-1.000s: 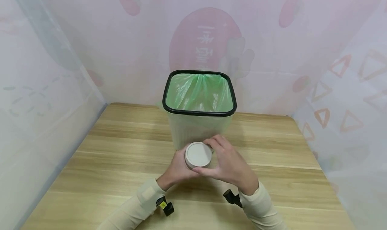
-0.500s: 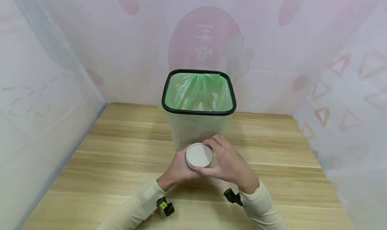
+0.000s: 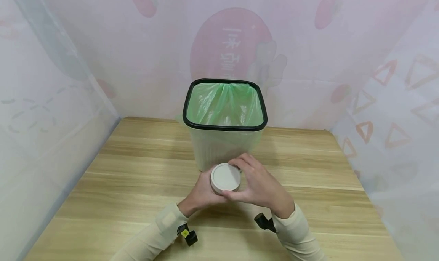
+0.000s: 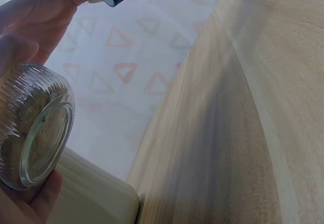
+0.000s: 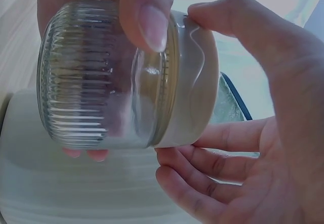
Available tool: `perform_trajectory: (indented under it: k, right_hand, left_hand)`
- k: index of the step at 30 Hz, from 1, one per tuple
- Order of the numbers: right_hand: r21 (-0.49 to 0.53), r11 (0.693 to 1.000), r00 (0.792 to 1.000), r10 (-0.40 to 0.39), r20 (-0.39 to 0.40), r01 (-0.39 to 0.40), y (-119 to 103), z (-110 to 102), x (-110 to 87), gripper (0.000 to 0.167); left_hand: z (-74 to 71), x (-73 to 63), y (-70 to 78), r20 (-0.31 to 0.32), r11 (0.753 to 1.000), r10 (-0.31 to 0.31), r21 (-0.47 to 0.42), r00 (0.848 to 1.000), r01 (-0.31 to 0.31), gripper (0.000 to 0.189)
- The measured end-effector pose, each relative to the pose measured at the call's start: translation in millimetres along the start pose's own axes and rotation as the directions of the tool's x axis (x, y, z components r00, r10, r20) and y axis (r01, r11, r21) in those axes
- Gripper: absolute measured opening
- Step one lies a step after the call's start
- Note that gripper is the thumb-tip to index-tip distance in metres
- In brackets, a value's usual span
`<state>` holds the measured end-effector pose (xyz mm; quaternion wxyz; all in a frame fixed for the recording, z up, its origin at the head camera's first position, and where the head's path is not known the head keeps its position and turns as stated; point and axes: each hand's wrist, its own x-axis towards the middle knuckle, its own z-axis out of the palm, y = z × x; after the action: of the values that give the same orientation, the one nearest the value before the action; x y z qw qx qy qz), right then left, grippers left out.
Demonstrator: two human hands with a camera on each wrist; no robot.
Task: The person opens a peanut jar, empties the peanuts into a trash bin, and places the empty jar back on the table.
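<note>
A ribbed clear glass jar (image 5: pixel 86 82) is gripped round its body by my left hand (image 3: pixel 202 191), whose thumb lies along the glass. On its mouth sits an off-white round lid (image 3: pixel 225 177). My right hand (image 3: pixel 260 186) holds the lid by its edge, thumb on the near side and fingers on the far side. In the left wrist view the jar's thick round base (image 4: pixel 48 140) faces the camera. The right wrist view shows the jar lying sideways across the picture, lid toward the right palm.
Just beyond the hands stands a pale waste bin (image 3: pixel 223 144) with a black rim (image 3: pixel 226 127) and a green plastic liner (image 3: pixel 228 104). It rests on a wood-grain table (image 3: pixel 137 165). Printed curtains (image 3: pixel 144 63) rise behind and at both sides. A black camera mount (image 3: pixel 264 222) hangs by the right wrist.
The right thumb has shifted slightly rightward along the lid's edge. The jar, the left hand and the bin stay almost where they were.
</note>
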<state>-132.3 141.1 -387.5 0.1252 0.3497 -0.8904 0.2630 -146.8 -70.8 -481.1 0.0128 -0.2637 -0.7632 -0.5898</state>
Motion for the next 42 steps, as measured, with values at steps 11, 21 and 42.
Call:
perform_trajectory:
  k: [11,21,42]
  right_hand:
    - [0.044,0.998,0.999,-0.04,0.012,0.039,1.7,-3.4,-0.5,0.069]
    - [0.089,0.994,0.996,-0.072,0.061,0.067,2.7,-7.3,-2.6,0.069]
    - [-0.005,0.999,0.999,0.033,0.02,-0.033,-3.6,-8.1,-4.7,0.084]
  left_hand:
    - [-1.4,0.4,2.1,0.032,1.0,0.024,-0.009,0.999,-0.024,0.083]
    - [-0.9,-2.1,0.5,0.094,0.996,0.049,-0.076,0.994,-0.042,0.084]
    - [-1.1,-1.5,2.0,0.05,0.996,0.034,-0.078,0.998,-0.03,0.083]
